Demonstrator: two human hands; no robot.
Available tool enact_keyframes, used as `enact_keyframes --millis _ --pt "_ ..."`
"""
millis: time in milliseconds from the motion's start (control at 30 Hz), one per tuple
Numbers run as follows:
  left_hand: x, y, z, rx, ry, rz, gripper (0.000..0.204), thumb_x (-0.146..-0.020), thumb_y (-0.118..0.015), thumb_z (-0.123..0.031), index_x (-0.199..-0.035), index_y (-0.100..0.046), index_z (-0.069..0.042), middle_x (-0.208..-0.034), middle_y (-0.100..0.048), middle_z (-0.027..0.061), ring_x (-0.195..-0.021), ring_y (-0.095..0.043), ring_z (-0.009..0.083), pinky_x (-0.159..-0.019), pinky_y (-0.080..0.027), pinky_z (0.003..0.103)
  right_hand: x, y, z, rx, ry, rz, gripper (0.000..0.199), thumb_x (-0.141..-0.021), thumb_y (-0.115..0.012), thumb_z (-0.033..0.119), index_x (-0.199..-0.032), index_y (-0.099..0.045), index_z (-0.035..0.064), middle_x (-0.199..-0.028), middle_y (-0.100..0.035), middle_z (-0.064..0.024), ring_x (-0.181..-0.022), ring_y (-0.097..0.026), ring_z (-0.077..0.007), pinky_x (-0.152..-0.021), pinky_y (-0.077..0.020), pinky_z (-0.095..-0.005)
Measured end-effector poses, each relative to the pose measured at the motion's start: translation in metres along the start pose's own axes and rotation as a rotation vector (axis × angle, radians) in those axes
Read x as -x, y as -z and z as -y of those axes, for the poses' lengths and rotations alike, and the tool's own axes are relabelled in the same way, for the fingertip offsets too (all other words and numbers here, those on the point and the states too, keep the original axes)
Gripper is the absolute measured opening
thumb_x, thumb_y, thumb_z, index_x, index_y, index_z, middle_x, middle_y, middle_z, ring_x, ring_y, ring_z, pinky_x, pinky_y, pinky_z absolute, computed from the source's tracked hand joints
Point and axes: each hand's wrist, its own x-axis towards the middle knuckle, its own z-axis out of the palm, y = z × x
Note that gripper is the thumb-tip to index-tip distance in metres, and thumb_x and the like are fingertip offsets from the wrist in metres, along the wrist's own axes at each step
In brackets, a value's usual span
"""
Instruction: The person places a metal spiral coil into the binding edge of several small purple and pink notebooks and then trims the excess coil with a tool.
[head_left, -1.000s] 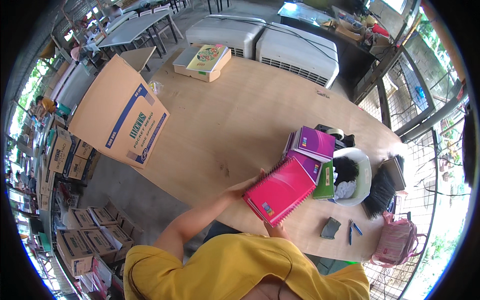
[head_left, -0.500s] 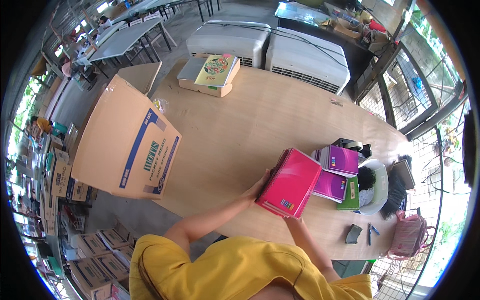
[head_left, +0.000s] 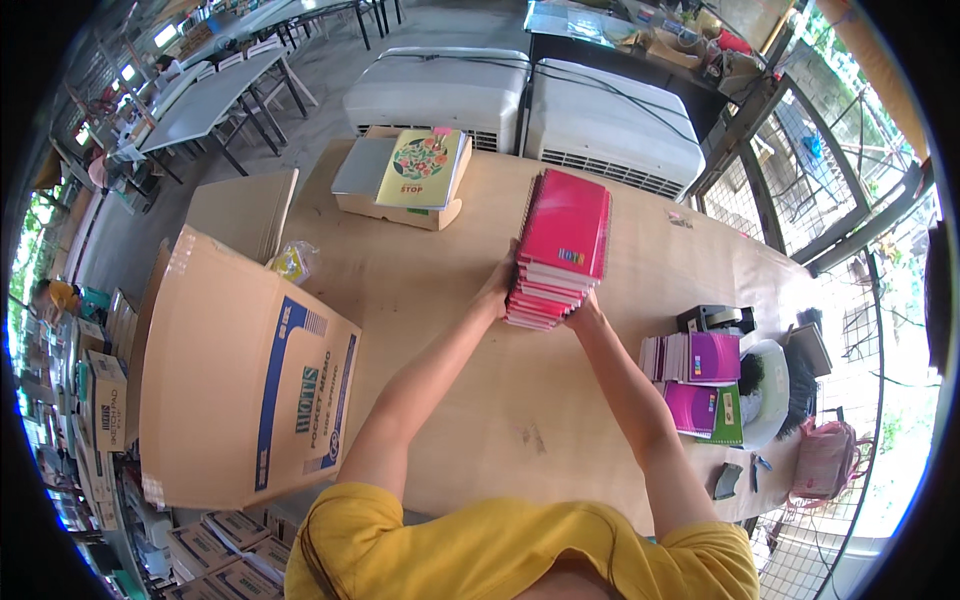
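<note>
while between hands (head_left: 498,288) — colourfully lettered red notebooks (head_left: 565,218)

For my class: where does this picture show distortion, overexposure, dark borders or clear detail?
Head view: the far edge of the brown table bows, fisheye-style; daylight beyond the wire mesh washes out to white; the corners are black; the pink notebooks look fairly clear.

I wear a yellow, short-sleeved top (head_left: 470,540) with a curved neckline (head_left: 562,553); a dark strand (head_left: 308,542) hangs at my left shoulder; my left hand (head_left: 499,288) and right hand (head_left: 585,311) are bare.
</note>
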Motion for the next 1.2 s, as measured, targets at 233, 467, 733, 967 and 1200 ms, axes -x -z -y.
enact_keyframes --millis 233,467,733,967,1200 --pt "-0.064 0.031 -0.08 -0.05 -0.126 -0.03 0.066 -0.1 -0.041 -0.06 -0.13 -0.058 -0.003 -0.123 -0.067 0.0148 -0.103 -0.069 0.0268 -0.09 -0.059 0.044 -0.094 -0.05 0.035 0.073 -0.09 -0.113 0.091 -0.093 -0.023 0.08 -0.15 -0.042 0.0105 -0.145 -0.052 -0.0189 -0.131 -0.053 -0.0369 -0.108 -0.0437 -0.0579" --pt "-0.09 0.025 -0.125 -0.058 -0.058 -0.022 0.067 -0.101 -0.04 -0.059 -0.125 -0.062 -0.001 -0.123 -0.068 0.015 -0.106 -0.066 0.0294 -0.092 -0.055 0.048 -0.154 -0.05 0.047 0.102 -0.067 -0.09 0.096 -0.091 -0.02 0.082 -0.151 -0.04 0.0102 -0.149 -0.048 -0.0199 -0.131 -0.051 -0.039 -0.107 -0.0433 -0.0599" --pt "-0.12 0.053 -0.129 -0.017 -0.295 -0.044 0.067 -0.1 -0.038 -0.064 -0.121 -0.063 -0.005 -0.11 -0.07 0.0119 -0.097 -0.068 0.0259 -0.082 -0.058 0.042 -0.168 -0.047 0.061 0.411 -0.215 -0.347 0.102 -0.085 -0.032 0.086 -0.154 -0.036 0.0099 -0.156 -0.039 -0.018 -0.142 -0.035 -0.0397 -0.112 -0.0229 -0.0675" --pt "-0.045 -0.001 -0.197 -0.461 -0.726 -0.031 0.102 -0.09 -0.036 -0.082 -0.162 -0.009 -0.014 -0.167 -0.017 0.0128 -0.149 -0.025 0.0272 -0.119 -0.024 0.044 -0.105 -0.157 0.124 0.609 0.49 -0.269 0.117 -0.077 -0.038 0.093 -0.155 -0.029 0.0065 -0.159 -0.028 -0.0196 -0.143 -0.03 -0.0373 -0.113 -0.0173 -0.0648" --pt "-0.03 -0.066 -0.18 -0.593 -0.675 -0.02 0.1 -0.09 -0.037 -0.081 -0.162 -0.012 -0.017 -0.166 -0.016 0.0128 -0.149 -0.027 0.0276 -0.119 -0.026 0.046 -0.121 -0.184 0.132 0.422 0.369 -0.103 0.099 -0.087 -0.035 0.085 -0.142 -0.044 0.0034 -0.117 -0.067 -0.0156 -0.107 -0.067 -0.0287 -0.091 -0.0566 -0.0428"
